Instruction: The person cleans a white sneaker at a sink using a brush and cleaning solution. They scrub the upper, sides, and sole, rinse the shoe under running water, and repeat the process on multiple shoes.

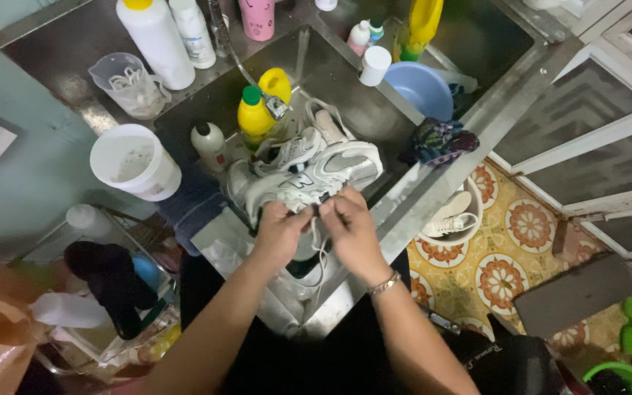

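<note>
A white and grey sneaker [330,172] rests on the near rim of a steel sink [404,197]. My left hand [281,232] and my right hand [351,227] both pinch its white shoelace [321,252] at the shoe's near end, and the lace hangs down between them. A second white sneaker [287,152] lies behind the first, inside the sink. My right wrist wears a metal bracelet [385,284].
The sink holds a yellow bottle with a green cap [254,117] and a white bottle [209,143]. A white bucket [134,161], a clear jug [127,84] and white bottles [156,40] stand at left. A blue bowl [420,88], dark cloth [439,140] and a basin with shoes [453,216] lie at right.
</note>
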